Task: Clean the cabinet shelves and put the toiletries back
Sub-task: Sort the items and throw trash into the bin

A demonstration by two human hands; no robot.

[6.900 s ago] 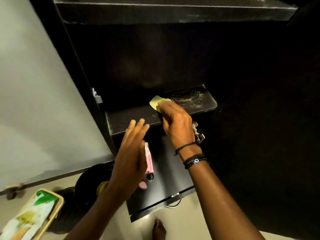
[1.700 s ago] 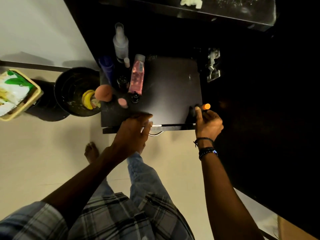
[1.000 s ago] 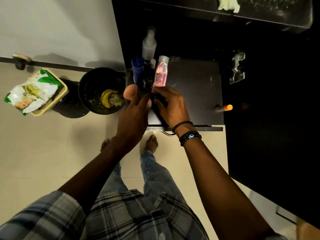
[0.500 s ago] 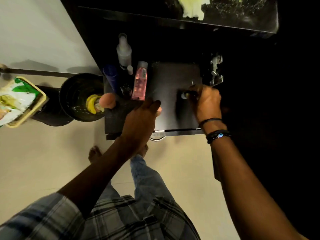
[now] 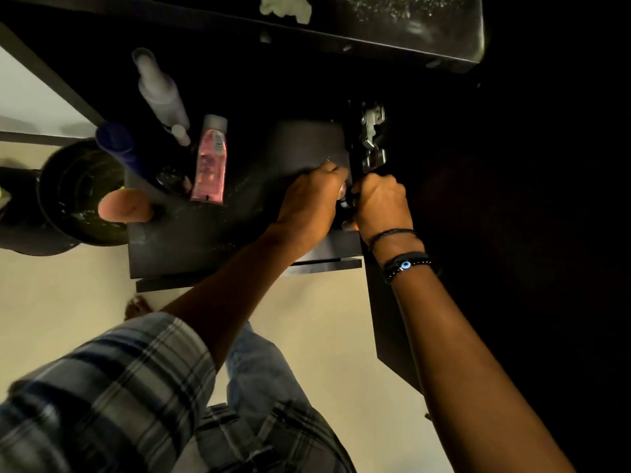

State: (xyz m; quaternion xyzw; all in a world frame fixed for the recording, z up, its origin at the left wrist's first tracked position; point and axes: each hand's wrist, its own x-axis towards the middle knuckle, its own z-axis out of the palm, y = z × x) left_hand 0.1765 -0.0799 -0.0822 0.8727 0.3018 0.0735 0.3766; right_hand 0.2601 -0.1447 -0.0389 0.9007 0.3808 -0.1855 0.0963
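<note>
Dim cabinet interior, matte black bottom shelf over pale smooth floor. Both hands meet at the shelf's right edge: left hand curled, fingertips pinched on a small object, pale pink at its tip, mostly hidden; right hand fisted around a small dark item against it, what exactly I cannot tell. Beaded bracelets on the right wrist. Metal hinge just above the hands. Well left on the shelf: flat pink translucent tube, frosted cylindrical spray bottle, dark blue bottle, rounded peach sponge at the edge. Round black bin beside. Crumpled yellow cloth on the speckled upper shelf.
</note>
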